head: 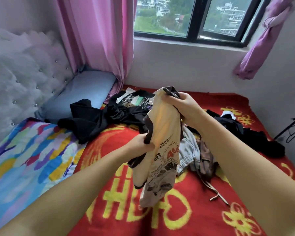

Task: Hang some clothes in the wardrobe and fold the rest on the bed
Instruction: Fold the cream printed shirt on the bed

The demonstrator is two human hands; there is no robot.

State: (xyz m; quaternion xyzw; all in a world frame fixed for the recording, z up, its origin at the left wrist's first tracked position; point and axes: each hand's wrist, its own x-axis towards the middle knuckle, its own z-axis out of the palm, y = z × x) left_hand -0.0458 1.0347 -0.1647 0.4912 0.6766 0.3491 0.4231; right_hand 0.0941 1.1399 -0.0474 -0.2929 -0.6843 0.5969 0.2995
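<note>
Daylight comes in through a dark-framed window (192, 17) on the far wall, green hillside and buildings beyond. Pink curtains (99, 36) hang left, a purple one (264, 40) bunched right. Grey tufted headboard (24, 65) lines the left, walls pale.

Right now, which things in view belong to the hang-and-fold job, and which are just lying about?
Job: cream T-shirt, held by left hand and right hand; black clothes; grey garment; dark pile.

Lying about: pillow, colourful sheet, curtains, red blanket.
</note>
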